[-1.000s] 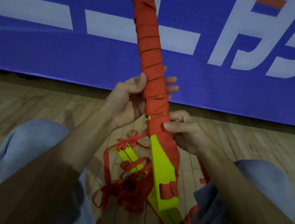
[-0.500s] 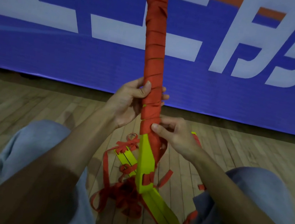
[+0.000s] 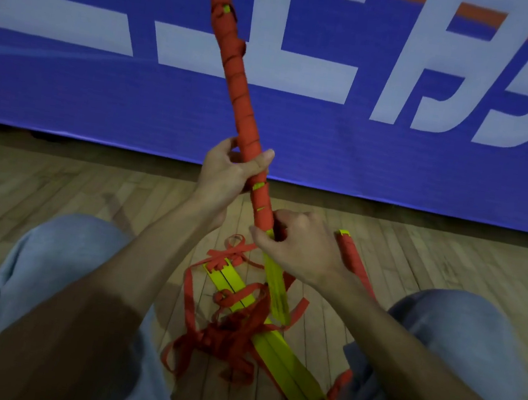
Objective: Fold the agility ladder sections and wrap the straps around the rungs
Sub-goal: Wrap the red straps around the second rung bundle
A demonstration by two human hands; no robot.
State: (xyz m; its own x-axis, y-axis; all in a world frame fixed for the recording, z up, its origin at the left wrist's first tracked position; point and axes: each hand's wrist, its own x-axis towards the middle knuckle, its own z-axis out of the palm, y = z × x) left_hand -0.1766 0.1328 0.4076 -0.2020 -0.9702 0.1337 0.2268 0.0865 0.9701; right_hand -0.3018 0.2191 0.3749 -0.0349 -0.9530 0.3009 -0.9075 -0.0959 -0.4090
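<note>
A long bundle of yellow rungs wrapped in red strap [image 3: 235, 73] stands nearly upright in front of me, its top leaning left. My left hand [image 3: 229, 172] grips the wrapped part at mid-height. Just below, my right hand [image 3: 293, 246] pinches the bundle where the red wrap ends and bare yellow rungs [image 3: 275, 287] show. Under my hands, more yellow rungs [image 3: 285, 365] lie on the floor in a tangle of loose red strap [image 3: 225, 338]. Another red-wrapped bundle [image 3: 352, 257] lies on the floor behind my right wrist, partly hidden.
I sit on a wooden floor [image 3: 58, 188] with my knees in blue trousers [image 3: 49, 260] at either side. A blue banner with large white lettering [image 3: 395, 149] runs along the floor edge straight ahead.
The wrapped bundle has turned edge-on and its top has tilted to the left. My left hand has closed more firmly around it, and my right hand has shifted at the end of the wrap.
</note>
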